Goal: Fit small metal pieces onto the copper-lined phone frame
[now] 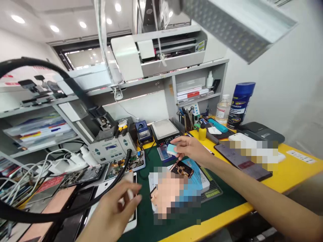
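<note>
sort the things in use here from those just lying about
Likely in use:
- small blue and white block, in right hand
- flat black and gold part
- green mat

Seemingly lying about:
- tall blue spray can
- small yellow bottle
- clear bottle, white cap

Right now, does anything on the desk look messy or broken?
Yes, the white cables on the left look messy, looping over each other around the plugs. Beyond the left hand, circuit boards lie bare, though I can't tell if they're broken. I see no spill.
</note>
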`<state>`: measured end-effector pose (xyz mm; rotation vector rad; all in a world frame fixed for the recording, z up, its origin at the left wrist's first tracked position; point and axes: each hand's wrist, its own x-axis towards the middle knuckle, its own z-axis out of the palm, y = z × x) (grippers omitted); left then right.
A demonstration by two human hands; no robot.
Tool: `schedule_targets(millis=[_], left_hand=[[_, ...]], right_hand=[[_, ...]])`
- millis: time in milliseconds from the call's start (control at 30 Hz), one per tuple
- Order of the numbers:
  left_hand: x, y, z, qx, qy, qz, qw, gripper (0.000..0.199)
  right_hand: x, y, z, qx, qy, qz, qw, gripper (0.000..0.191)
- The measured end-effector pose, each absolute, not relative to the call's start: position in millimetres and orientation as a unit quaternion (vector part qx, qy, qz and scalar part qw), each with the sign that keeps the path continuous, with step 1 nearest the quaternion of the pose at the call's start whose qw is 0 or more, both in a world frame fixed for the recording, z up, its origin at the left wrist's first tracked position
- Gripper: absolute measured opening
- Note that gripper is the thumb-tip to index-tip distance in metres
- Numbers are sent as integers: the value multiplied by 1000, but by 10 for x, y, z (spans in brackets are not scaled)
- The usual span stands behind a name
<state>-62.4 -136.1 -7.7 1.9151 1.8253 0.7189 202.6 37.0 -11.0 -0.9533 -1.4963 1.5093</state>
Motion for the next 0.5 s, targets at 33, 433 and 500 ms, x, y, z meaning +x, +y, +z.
schedule_targets(millis=[33,433,500], left_hand=[[-488,-1162,6,701,650,220,195,31],[-193,-329,90,721,618,161,270,28],[-245,-310,84,709,613,194,291,30]], right_hand=[[2034,385,-117,-378,-593,589,398,22],[2119,438,-107,-395,-613,558,397,16],[2109,463,-150,-393,-615,554,401,18]])
